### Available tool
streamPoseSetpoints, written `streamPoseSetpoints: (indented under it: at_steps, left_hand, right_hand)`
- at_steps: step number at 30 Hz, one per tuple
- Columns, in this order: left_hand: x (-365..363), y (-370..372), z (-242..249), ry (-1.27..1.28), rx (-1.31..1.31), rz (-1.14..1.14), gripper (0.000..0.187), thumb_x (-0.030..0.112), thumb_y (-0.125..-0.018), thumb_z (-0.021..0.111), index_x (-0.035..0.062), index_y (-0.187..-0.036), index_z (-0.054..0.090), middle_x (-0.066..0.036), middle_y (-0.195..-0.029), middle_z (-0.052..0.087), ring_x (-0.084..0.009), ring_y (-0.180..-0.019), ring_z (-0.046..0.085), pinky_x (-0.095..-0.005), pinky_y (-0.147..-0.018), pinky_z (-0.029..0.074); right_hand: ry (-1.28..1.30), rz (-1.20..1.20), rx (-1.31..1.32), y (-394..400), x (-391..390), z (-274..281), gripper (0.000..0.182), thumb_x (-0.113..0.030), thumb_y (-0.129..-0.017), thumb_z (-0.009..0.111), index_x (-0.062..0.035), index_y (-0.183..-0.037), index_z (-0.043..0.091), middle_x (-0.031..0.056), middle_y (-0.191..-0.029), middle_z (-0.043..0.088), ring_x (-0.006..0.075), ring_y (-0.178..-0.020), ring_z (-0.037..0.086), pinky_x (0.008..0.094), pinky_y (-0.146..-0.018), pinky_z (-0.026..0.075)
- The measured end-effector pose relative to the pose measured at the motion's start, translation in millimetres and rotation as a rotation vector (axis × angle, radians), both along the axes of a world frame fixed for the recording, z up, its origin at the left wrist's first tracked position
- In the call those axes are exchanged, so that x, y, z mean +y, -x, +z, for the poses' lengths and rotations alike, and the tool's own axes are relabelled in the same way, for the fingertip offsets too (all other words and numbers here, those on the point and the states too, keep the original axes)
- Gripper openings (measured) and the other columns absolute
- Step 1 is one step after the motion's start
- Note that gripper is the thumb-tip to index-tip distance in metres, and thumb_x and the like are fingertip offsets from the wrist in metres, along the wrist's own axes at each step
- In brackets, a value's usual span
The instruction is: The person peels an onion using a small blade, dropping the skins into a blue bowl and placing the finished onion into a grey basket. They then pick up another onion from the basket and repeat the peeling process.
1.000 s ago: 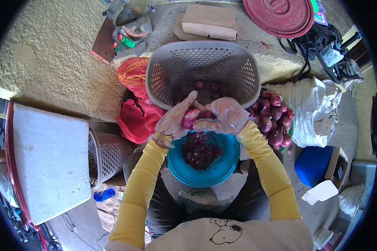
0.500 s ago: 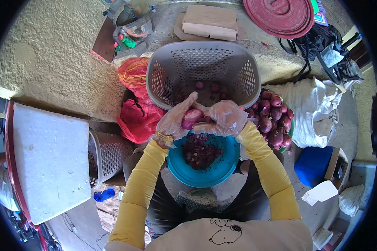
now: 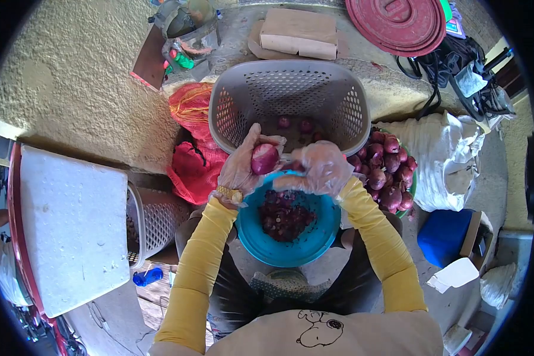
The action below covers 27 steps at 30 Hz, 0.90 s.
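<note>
In a clear plastic glove, my left hand (image 3: 241, 163) is wrapped round a red onion (image 3: 264, 159), part of its side pale. My right hand (image 3: 325, 169), gloved too and a little blurred, sits just to the right with its fingers curled. I cannot make out what, if anything, is in its fingers. Below both hands, a turquoise basin (image 3: 258, 252) contains a heap of dark red onion skins (image 3: 286, 219). Beyond them a grey perforated basket (image 3: 291, 77) leans open towards me, a few red onions (image 3: 306, 125) at its bottom.
Many red onions (image 3: 391, 161) fill a green container on the right, beside a white sack (image 3: 442, 148). Red mesh sacks (image 3: 199, 169) lie left of the basket. A white foam board (image 3: 71, 228) and a second basket (image 3: 160, 219) stand further left. A blue container (image 3: 445, 235) is at right.
My left hand has tilted up slightly leftward, and the onion now shows more red skin. The right hand's fingers have come away from the onion.
</note>
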<state>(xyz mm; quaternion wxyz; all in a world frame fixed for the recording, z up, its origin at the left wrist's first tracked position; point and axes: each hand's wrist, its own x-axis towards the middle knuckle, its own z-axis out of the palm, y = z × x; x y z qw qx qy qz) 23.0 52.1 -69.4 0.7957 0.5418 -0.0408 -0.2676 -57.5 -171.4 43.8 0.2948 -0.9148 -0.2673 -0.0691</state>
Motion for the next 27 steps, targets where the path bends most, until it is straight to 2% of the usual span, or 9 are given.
streamPoseSetpoints:
  at_steps: [1, 3, 7, 9, 16, 19, 22, 24, 27]
  left_hand:
    - [-1, 9, 17, 0.0, 0.0, -0.001, 0.096, 0.012, -0.088, 0.082, 0.0093, -0.164, 0.024, -0.012, -0.122, 0.071, -0.0293, -0.11, 0.071, -0.0381, -0.095, 0.058]
    - [1, 31, 47, -0.316, -0.915, -0.04, 0.082, 0.008, -0.093, 0.079, 0.0096, -0.161, 0.034, -0.017, -0.13, 0.066, -0.024, -0.118, 0.066, -0.0374, -0.107, 0.053]
    - [-4, 18, 19, -0.088, -0.392, -0.152, 0.087, 0.007, -0.093, 0.078, 0.0115, -0.164, 0.029, -0.017, -0.133, 0.065, -0.0259, -0.121, 0.066, -0.0378, -0.105, 0.054]
    - [1, 28, 35, -0.291, -0.929, -0.142, 0.091, 0.008, -0.093, 0.078, 0.0124, -0.166, 0.023, -0.017, -0.134, 0.064, -0.0269, -0.121, 0.066, -0.038, -0.104, 0.054]
    - [4, 30, 44, -0.474, -1.127, -0.117, 0.091, 0.005, -0.096, 0.073, 0.012, -0.167, 0.018, -0.017, -0.132, 0.065, -0.026, -0.116, 0.067, -0.0383, -0.102, 0.055]
    - [-4, 30, 41, -0.374, -0.944, -0.106, 0.067, 0.018, -0.104, 0.066, 0.0036, -0.16, 0.033, -0.017, -0.127, 0.067, -0.0265, -0.113, 0.069, -0.0377, -0.1, 0.056]
    - [-14, 32, 64, -0.013, -0.27, -0.123, 0.05, 0.036, -0.108, 0.055, -0.0039, -0.137, 0.051, -0.018, -0.122, 0.069, -0.0275, -0.109, 0.069, -0.0388, -0.098, 0.057]
    - [-18, 31, 75, 0.223, 0.182, -0.127, 0.061, 0.049, -0.111, 0.047, -0.0088, -0.122, 0.063, -0.019, -0.119, 0.069, -0.0283, -0.106, 0.069, -0.0395, -0.097, 0.058]
    - [-15, 19, 35, 0.083, 0.056, -0.105, 0.055, 0.045, -0.109, 0.054, -0.008, -0.121, 0.064, -0.02, -0.117, 0.069, -0.0278, -0.106, 0.068, -0.0396, -0.097, 0.058]
  right_hand:
    - [-0.097, -0.104, -0.038, -1, -1, 1, 0.063, -0.066, -0.076, 0.083, -0.0061, -0.094, 0.073, 0.0172, -0.068, 0.065, 0.0399, -0.065, 0.066, 0.0469, -0.06, 0.051]
    - [-0.085, -0.146, -0.055, -2, 0, 3, 0.065, -0.066, -0.073, 0.085, -0.0054, -0.093, 0.073, 0.0185, -0.069, 0.065, 0.0406, -0.066, 0.066, 0.0466, -0.061, 0.051]
    - [-0.046, -0.162, -0.097, -5, 0, -3, 0.069, -0.067, -0.069, 0.088, -0.0038, -0.094, 0.074, 0.0201, -0.071, 0.066, 0.041, -0.069, 0.067, 0.0445, -0.063, 0.052]
    - [-0.08, -0.142, -0.069, -3, 1, -1, 0.07, -0.066, -0.069, 0.088, -0.0044, -0.099, 0.075, 0.0196, -0.071, 0.066, 0.0406, -0.068, 0.067, 0.0443, -0.064, 0.053]
    - [-0.081, -0.078, 0.115, -5, 1, -8, 0.079, -0.06, -0.078, 0.085, -0.0139, -0.139, 0.068, 0.0167, -0.074, 0.068, 0.0368, -0.067, 0.066, 0.0421, -0.065, 0.054]
    - [-0.045, -0.049, 0.067, -6, 2, -13, 0.079, -0.058, -0.081, 0.083, -0.018, -0.146, 0.062, 0.0184, -0.077, 0.069, 0.0378, -0.067, 0.065, 0.0429, -0.065, 0.053]
    - [-0.004, -0.061, 0.152, -4, 3, -5, 0.079, -0.069, -0.087, 0.069, -0.0143, -0.144, 0.061, 0.0192, -0.076, 0.067, 0.0409, -0.075, 0.069, 0.0504, -0.07, 0.053]
    - [-0.085, -0.061, 0.13, -2, 7, -6, 0.07, -0.064, -0.088, 0.073, -0.013, -0.136, 0.067, 0.021, -0.077, 0.067, 0.0421, -0.072, 0.066, 0.0484, -0.067, 0.052]
    - [-0.117, -0.075, 0.145, -4, 3, -11, 0.055, -0.058, -0.09, 0.075, -0.0099, -0.118, 0.074, 0.0231, -0.075, 0.066, 0.0436, -0.069, 0.063, 0.0468, -0.065, 0.051]
